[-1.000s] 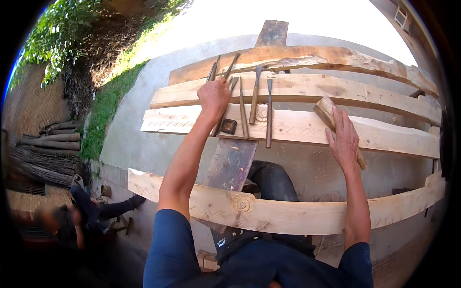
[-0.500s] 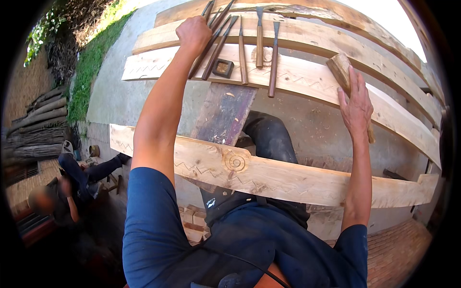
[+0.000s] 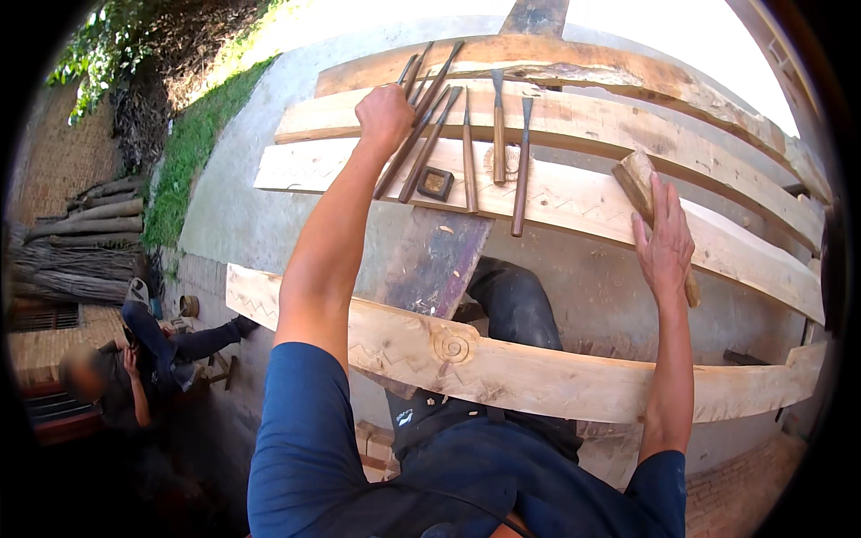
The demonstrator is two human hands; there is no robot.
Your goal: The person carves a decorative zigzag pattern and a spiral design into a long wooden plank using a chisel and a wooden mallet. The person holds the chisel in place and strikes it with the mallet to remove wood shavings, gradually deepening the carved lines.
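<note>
My left hand [image 3: 386, 118] is closed around a chisel [image 3: 406, 70], whose metal end sticks out above the fist. Beside it several other wood-handled chisels [image 3: 471, 166] lie fanned across the pale beams, next to a small dark square box [image 3: 436, 184] with a brownish centre. Over a wooden mallet [image 3: 635, 179] rests my right hand [image 3: 666, 240], its fingers stretched out and the palm hiding the mallet's middle. Closer to me, a long board [image 3: 538, 366] bears a carved spiral [image 3: 455, 343] and faint zigzag lines.
Several thick beams [image 3: 610, 125] run side by side beyond the near board. A dark plank [image 3: 435, 260] crosses beneath them. At the left another person [image 3: 134, 368] sits low near stacked logs [image 3: 85, 224]. Grass [image 3: 193, 152] borders the concrete.
The whole scene sits lower and slightly to the right in the picture, as the view has shifted. Both hands keep nearly the same places on the chisel and the mallet.
</note>
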